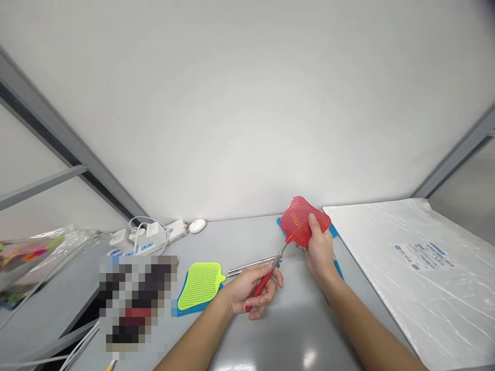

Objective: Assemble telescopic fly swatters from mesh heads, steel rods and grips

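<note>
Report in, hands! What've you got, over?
Left hand gripping red perforated fly swatter by its handle. Right hand pinching its head. Lime-green perforated swatter lying near left hand.

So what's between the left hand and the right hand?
In the head view, the red swatter spans that gap: left hand on its handle, right hand on its mesh head, metal shaft between.

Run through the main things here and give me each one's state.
Red fly swatter, held above the desk
Left hand, closed around the red handle
Right hand, gripping the red fly swatter's head
Green fly swatter, lying on a blue fly swatter
Power strip, white plugs inserted, power unclear
Round white device, resting on the desk
White package, lying flat, label up
</note>
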Demonstrator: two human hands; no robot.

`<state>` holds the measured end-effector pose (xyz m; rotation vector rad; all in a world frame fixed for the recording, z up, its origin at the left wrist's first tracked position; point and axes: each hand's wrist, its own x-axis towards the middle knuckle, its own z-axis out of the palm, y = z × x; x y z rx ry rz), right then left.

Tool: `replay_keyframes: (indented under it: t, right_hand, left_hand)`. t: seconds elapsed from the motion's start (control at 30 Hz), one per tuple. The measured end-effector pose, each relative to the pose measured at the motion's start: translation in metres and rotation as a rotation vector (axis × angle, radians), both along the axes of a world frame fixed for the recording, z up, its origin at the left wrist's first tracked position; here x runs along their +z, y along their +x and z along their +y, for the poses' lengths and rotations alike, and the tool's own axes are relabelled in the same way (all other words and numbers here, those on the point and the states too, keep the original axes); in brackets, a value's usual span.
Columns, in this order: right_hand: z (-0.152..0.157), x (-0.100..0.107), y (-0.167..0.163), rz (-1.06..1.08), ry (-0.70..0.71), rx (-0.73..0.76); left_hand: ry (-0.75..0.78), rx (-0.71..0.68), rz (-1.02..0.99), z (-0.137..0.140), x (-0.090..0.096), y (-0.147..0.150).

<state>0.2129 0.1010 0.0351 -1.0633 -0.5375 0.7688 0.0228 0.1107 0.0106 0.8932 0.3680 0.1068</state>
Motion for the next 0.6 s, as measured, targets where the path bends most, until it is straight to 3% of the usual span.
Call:
replay_keyframes:
  t: [0.6]
  right_hand:
    - [0.009, -0.013, 0.012, -0.047, 0.0, 0.091]
  left_hand:
    - [-0.059, 0.03, 0.001, 0.003, -0.01, 0.002]
